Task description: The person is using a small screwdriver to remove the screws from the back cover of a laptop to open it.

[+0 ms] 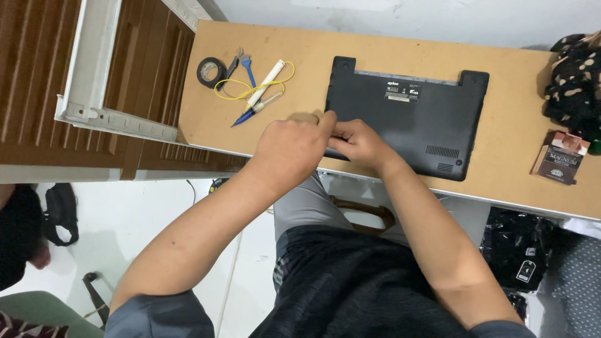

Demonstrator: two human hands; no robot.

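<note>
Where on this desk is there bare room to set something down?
The widest bare patch lies between the upturned black laptop and the small dark box at the right. A narrower strip runs along the desk's back edge behind the laptop. The left end is crowded: tape roll, pliers, yellow wire, pens. Both hands, left hand and right hand, fill the laptop's near-left corner.

You have 1 laptop [410,119] lying bottom-up, 1 tape roll [211,72], 1 pair of pliers [233,64], 1 white tool [265,83], 1 blue screwdriver [256,109], 1 yellow wire [250,91], 1 small box [559,158] and 1 dark cloth [573,78] on your desk [513,163].
</note>
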